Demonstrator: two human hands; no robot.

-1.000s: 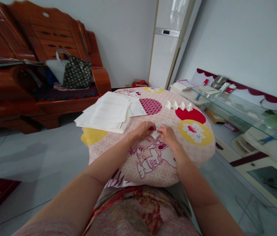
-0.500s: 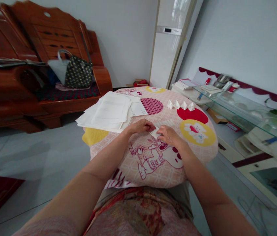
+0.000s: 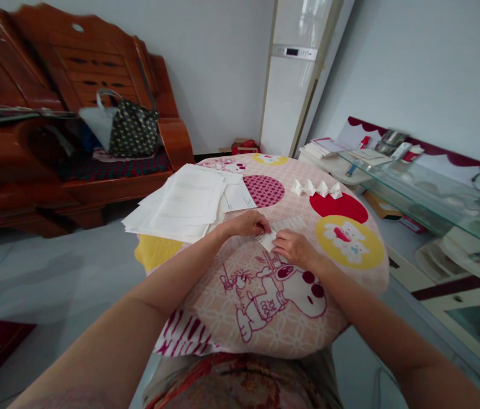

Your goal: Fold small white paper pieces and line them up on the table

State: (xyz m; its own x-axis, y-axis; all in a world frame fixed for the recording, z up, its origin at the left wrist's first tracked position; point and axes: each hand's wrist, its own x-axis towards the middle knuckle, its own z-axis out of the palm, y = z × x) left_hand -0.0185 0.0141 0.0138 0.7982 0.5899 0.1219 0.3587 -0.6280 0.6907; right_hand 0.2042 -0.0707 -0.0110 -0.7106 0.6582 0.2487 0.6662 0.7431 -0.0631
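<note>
A small white folded paper piece (image 3: 268, 240) lies on the round table's pink cartoon-print cloth (image 3: 265, 295). My left hand (image 3: 246, 223) pinches its left edge with curled fingers. My right hand (image 3: 293, 248) presses down on its right side with fingers closed over it. A narrow paper strip (image 3: 287, 223) lies just beyond the hands. A stack of white sheets (image 3: 184, 201) sits at the table's left. Several small folded white paper shapes (image 3: 316, 188) stand in a row at the far right of the table.
A wooden sofa (image 3: 52, 113) with a dark patterned handbag (image 3: 131, 130) stands at the left. A tall white air conditioner (image 3: 291, 74) stands in the corner. A glass-topped cabinet (image 3: 427, 193) with books and small items runs along the right wall. Grey floor tiles surround the table.
The view has shifted, so the table sits lower and nearer. Both hands stay on the small paper, working its fold; my right hand has slid slightly toward me.
</note>
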